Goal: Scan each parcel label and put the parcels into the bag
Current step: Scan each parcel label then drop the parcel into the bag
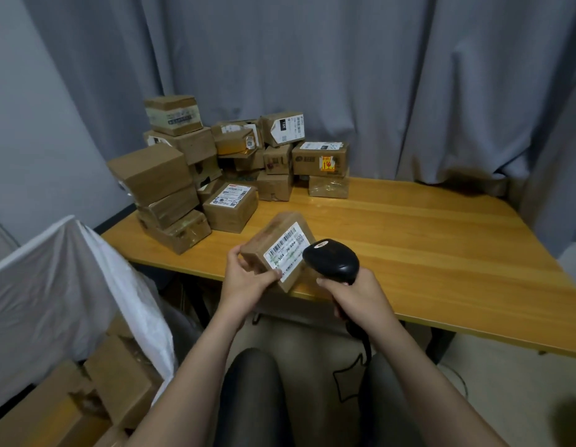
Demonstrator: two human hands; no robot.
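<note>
The left hand point(248, 280) holds a small brown parcel point(270, 241) above the near edge of the desk point(425, 246), its fingers point(234, 254) curled round the parcel's left end and the thumb pressed on the near corner of the white label point(288, 251). The parcel is tilted so that the label, with its barcode, faces up and toward the person. Just to the right of it, the right hand point(356, 296) grips the handle of a black scanner point(333, 261), fingers wrapped round it; the scanner's head sits close beside the label's right end, and I cannot tell whether the two touch. A dark cable point(364, 341) hangs from the bottom of the handle toward the person's lap. At the far left of the desk stands a pile of parcels point(215, 162), stacked unevenly against a grey curtain point(377, 75), several with labels showing. On the left, beside the desk, a white bag point(54, 285) stands open, and brown boxes point(119, 382) lie at its near side, bottom left.
</note>
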